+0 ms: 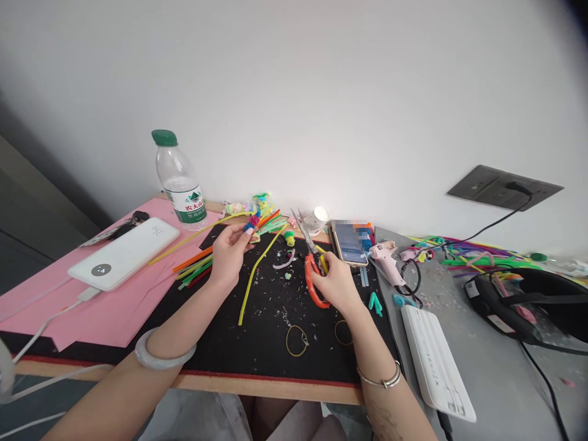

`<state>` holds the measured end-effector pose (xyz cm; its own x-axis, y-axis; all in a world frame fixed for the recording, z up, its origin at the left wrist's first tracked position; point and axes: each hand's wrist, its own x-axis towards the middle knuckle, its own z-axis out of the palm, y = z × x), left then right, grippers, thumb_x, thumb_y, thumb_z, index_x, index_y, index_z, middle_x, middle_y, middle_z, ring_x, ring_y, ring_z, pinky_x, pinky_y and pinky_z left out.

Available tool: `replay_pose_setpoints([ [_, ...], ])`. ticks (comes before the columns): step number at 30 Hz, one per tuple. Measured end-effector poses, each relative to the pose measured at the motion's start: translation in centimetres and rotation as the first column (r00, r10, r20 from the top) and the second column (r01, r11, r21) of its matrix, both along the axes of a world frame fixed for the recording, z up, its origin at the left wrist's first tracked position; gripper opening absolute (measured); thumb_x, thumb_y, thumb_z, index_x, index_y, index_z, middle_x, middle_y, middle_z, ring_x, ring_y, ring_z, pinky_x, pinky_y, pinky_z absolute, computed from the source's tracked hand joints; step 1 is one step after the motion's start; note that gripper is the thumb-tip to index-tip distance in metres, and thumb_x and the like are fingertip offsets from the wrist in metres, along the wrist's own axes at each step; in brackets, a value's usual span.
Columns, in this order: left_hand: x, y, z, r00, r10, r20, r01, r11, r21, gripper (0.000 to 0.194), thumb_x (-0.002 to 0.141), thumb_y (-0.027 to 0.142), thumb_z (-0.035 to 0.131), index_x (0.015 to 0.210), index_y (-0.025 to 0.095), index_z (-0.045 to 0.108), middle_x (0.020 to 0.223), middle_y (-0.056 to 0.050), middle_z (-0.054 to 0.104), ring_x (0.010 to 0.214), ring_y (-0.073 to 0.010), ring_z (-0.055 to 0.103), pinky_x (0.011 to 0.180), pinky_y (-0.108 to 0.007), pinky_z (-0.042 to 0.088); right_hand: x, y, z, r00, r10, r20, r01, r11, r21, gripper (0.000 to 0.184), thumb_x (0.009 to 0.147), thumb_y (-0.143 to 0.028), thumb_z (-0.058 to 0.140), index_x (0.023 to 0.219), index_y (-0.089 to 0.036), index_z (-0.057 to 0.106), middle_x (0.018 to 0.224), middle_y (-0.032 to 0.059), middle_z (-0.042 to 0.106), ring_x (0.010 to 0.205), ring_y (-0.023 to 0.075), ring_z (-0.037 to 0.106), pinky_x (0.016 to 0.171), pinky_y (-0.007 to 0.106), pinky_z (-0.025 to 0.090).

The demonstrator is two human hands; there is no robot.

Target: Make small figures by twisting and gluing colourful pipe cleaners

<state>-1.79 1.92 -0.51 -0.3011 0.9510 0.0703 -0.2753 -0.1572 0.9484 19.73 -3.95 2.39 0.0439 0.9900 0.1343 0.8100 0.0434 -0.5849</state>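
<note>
My left hand is closed in a pinch on a small bundle of coiled pipe cleaners, red, blue and pink, held just above the black mat. A long yellow pipe cleaner trails from the bundle down onto the mat. My right hand is closed around the orange handles of a pair of scissors, whose blades point up and left. More loose pipe cleaners lie fanned out to the left of my left hand.
A water bottle and a white power bank sit on pink paper at left. A phone, glue gun, white keyboard, black headset and more pipe cleaners lie to the right. Two rubber bands rest on the mat.
</note>
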Motion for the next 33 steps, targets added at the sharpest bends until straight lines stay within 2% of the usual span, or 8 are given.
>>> replay_pose_setpoints([
  [2,0.1,-0.1,0.0,0.997,-0.054,-0.046,0.055,0.998,0.018,0.037,0.067,0.036,0.073,0.096,0.015,0.062,0.087,-0.005,0.068,0.078,-0.0174,0.065,0.065,-0.026,0.05,0.0,0.0,0.2,0.998,0.022,-0.06,-0.021,1.0,0.011,0.029,0.077,-0.041,0.052,0.066,-0.022,0.033,0.059,-0.0058,0.037,0.054,0.0108,0.034,0.051,0.024,0.027],
  [5,0.4,-0.5,0.0,0.982,-0.135,-0.129,0.143,0.988,0.054,0.034,0.071,0.037,0.07,0.096,0.016,0.062,0.087,-0.005,0.069,0.081,-0.0195,0.066,0.068,-0.029,0.051,-0.3,-0.2,0.0,0.993,0.076,-0.09,-0.079,0.997,-0.026,0.034,0.077,-0.047,0.054,0.07,-0.023,0.032,0.064,-0.0055,0.041,0.058,0.0115,0.037,0.053,0.024,0.03],
  [8,0.5,-0.8,0.1,0.964,-0.178,-0.197,0.194,0.978,0.069,0.03,0.073,0.037,0.069,0.094,0.016,0.061,0.088,-0.005,0.069,0.082,-0.0197,0.065,0.07,-0.03,0.051,-0.6,-0.4,-0.4,0.985,0.148,-0.084,-0.153,0.987,-0.058,0.033,0.076,-0.046,0.055,0.076,-0.023,0.032,0.072,-0.004,0.046,0.063,0.0127,0.04,0.057,0.024,0.033],
  [11,0.6,-0.9,0.2,0.948,-0.206,-0.244,0.228,0.971,0.064,0.029,0.074,0.035,0.068,0.094,0.016,0.062,0.09,-0.006,0.069,0.083,-0.0197,0.065,0.073,-0.032,0.051,-0.8,-0.5,-0.6,0.976,0.204,-0.073,-0.209,0.976,-0.061,0.031,0.079,-0.044,0.053,0.074,-0.023,0.031,0.071,-0.0038,0.046,0.063,0.0126,0.04,0.057,0.024,0.031],
  [16,0.7,-0.9,0.0,0.93,-0.238,-0.281,0.257,0.966,0.033,0.028,0.072,0.035,0.069,0.092,0.016,0.062,0.09,-0.006,0.069,0.082,-0.0206,0.066,0.074,-0.033,0.051,-0.9,-0.4,-0.5,0.981,0.193,0.006,-0.193,0.98,-0.049,0.032,0.08,-0.043,0.054,0.067,-0.021,0.033,0.066,-0.0042,0.045,0.058,0.0114,0.037,0.055,0.024,0.027],
  [22,0.8,-1.0,-0.3,0.908,-0.3,-0.293,0.318,0.948,0.015,0.024,0.073,0.032,0.068,0.091,0.017,0.063,0.089,-0.005,0.07,0.08,-0.0203,0.066,0.074,-0.033,0.052,-1.0,-0.3,-0.6,0.982,0.185,0.027,-0.184,0.983,-0.022,0.031,0.081,-0.038,0.053,0.064,-0.021,0.033,0.062,-0.0046,0.043,0.057,0.0106,0.035,0.053,0.024,0.025],
  [27,0.8,-1.0,-0.3,0.91,-0.308,-0.278,0.322,0.947,0.006,0.025,0.072,0.033,0.069,0.09,0.017,0.063,0.086,-0.005,0.07,0.078,-0.02,0.067,0.074,-0.033,0.052,-1.1,-0.4,-0.5,0.983,0.171,0.063,-0.171,0.985,-0.005,0.031,0.08,-0.036,0.052,0.063,-0.021,0.032,0.061,-0.0044,0.042,0.056,0.0104,0.034,0.054,0.024,0.025],
  [33,0.9,-1.1,-0.2,0.93,-0.273,-0.245,0.276,0.961,-0.021,0.03,0.071,0.038,0.069,0.091,0.017,0.062,0.082,-0.004,0.07,0.073,-0.0199,0.066,0.069,-0.032,0.05,-1.3,-0.5,-0.4,0.985,0.132,0.111,-0.133,0.991,0.003,0.028,0.08,-0.039,0.053,0.068,-0.021,0.034,0.069,-0.0024,0.047,0.06,0.0122,0.04,0.056,0.025,0.027],
])
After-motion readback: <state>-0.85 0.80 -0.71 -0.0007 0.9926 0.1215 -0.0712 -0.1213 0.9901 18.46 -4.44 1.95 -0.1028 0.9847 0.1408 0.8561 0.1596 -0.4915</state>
